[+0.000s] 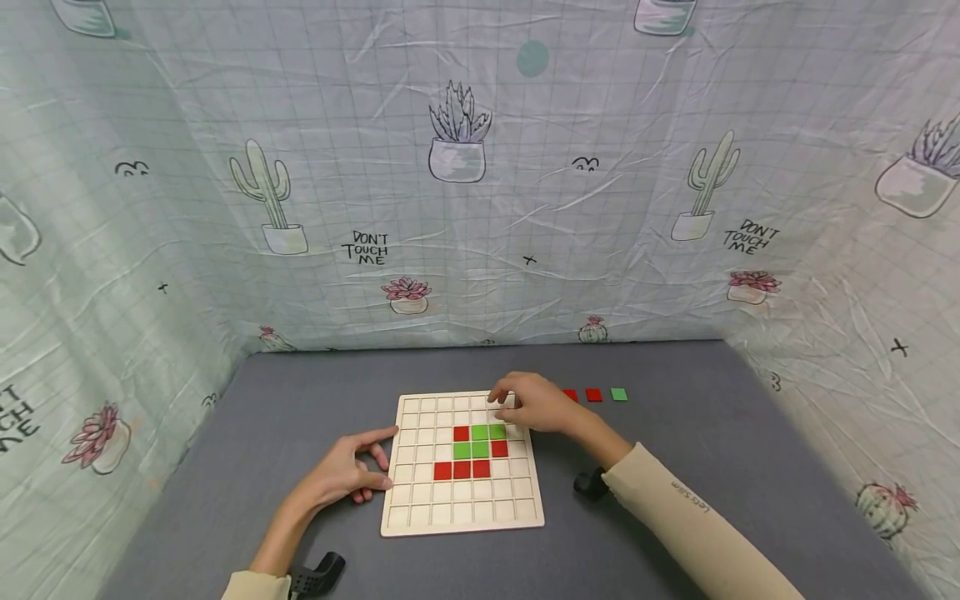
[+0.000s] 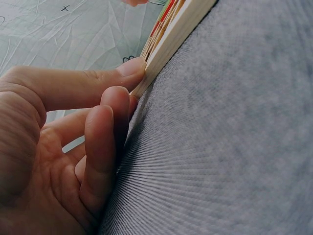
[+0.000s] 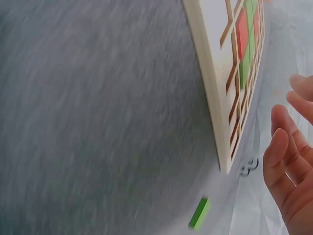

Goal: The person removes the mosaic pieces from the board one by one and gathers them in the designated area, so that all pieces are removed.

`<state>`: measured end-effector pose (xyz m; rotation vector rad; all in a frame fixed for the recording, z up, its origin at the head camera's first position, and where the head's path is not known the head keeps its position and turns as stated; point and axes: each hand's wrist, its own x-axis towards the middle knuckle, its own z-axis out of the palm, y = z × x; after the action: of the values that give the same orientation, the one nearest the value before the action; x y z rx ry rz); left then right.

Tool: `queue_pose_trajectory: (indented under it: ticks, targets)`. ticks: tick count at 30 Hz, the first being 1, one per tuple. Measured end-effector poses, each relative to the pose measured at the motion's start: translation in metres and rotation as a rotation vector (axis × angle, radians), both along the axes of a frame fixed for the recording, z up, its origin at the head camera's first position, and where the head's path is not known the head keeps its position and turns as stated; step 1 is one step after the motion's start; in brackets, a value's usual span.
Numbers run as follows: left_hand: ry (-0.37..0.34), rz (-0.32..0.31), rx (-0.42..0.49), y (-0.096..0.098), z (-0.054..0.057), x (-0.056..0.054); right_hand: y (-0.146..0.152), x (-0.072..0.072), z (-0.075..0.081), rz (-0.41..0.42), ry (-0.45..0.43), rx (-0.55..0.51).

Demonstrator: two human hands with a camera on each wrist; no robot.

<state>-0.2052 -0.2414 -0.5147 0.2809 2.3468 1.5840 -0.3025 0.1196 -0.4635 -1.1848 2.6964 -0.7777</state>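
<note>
A pale wooden grid board [image 1: 420, 517] lies flat, with several red tiles [image 1: 442, 471] and green tiles [image 1: 461, 451] set in its middle cells. My left hand [image 1: 341, 471] rests at the board's left edge. Its index fingertip and thumb touch the side there, thumb nearer me, and the other fingers curl loosely; in the left wrist view the thumb [image 2: 130, 67] presses the wooden edge. Over the far right corner of the board hovers my right hand [image 1: 536, 402], fingers bent and apart. In the right wrist view its fingers [image 3: 276, 147] show no tile between them.
Beyond the board's far right corner, loose tiles lie in a row: a red tile [image 1: 594, 394], a green tile [image 1: 618, 394] and another red one partly behind the right hand. Grey cloth [image 1: 322, 375] covers the table. A printed cactus curtain [image 1: 525, 308] encloses the back and sides.
</note>
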Motion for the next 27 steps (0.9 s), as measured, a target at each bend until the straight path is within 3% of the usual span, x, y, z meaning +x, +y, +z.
queue_pose_trajectory:
  ticks: [8, 27]
  targets:
    - [-0.010, -0.002, 0.000, 0.000, -0.001, 0.001, -0.023, 0.012, -0.001, 0.050, -0.026, 0.016]
    - [0.003, 0.003, 0.009, 0.000, -0.004, 0.001, -0.063, 0.037, -0.003, 0.114, 0.012, 0.098]
